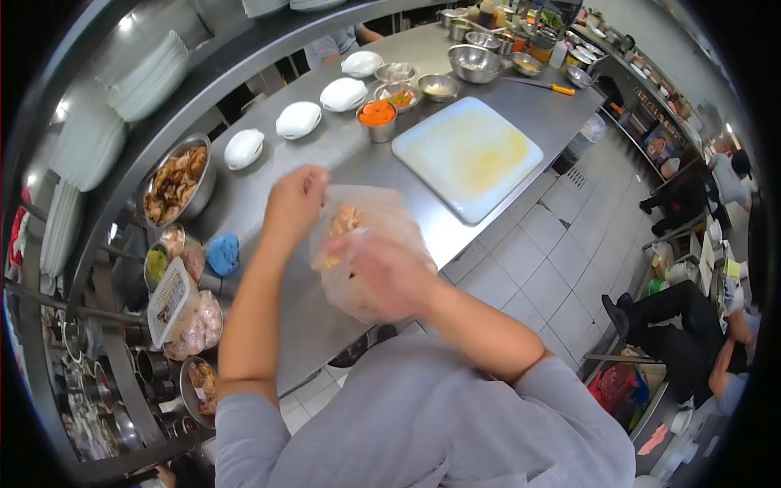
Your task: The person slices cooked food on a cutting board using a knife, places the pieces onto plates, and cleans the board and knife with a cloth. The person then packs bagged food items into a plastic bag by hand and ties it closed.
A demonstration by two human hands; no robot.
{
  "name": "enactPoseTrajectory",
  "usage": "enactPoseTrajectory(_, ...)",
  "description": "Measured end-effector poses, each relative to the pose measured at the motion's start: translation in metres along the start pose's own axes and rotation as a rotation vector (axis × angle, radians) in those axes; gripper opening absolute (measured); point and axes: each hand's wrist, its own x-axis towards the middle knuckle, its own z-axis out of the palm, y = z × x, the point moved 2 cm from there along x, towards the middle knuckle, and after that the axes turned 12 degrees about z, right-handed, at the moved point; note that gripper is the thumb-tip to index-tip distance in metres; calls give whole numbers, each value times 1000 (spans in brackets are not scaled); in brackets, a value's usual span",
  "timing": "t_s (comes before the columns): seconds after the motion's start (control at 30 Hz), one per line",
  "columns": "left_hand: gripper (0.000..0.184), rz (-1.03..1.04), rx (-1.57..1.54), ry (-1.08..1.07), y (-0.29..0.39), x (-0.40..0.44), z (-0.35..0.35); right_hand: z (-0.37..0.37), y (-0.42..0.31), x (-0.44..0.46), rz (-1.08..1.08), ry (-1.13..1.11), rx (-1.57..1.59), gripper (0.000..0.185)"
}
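Observation:
A clear plastic bag [374,203] lies on the steel table in front of me, with pale yellowish pieces of food [346,218] showing inside it. At the bag's left edge, my left hand [294,203] is closed, its fingertips pinched together against the film. My right hand [392,275] is over the lower right part of the bag, smeared by motion. Its fingers reach toward the food pieces, and whether they grip anything cannot be made out. Beyond the bag to the right sits a white cutting board [468,159] with yellow stains.
A steel cup of orange food [377,118] and white dishes [298,120] stand behind the bag. A bowl of browned meat [176,185], a blue cloth [222,254] and a white basket [169,301] are left. A knife [561,89] lies far right. Other people work nearby.

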Motion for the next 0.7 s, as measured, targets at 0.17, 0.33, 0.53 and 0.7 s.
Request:
enactPoseTrajectory(0.17,20,85,124,167,-47,-87,33,-119,19,-6,-47,91,331,45)
enactPoseTrajectory(0.33,30,185,456,228,-44,-107,51,-133,31,-4,29,106,389,44)
enactPoseTrajectory(0.53,22,-118,474,220,-101,-96,45,-107,28,-8,-74,113,191,43)
enactPoseTrajectory(0.7,20,363,651,397,-64,-70,27,-80,19,-28,25,336,-688,38)
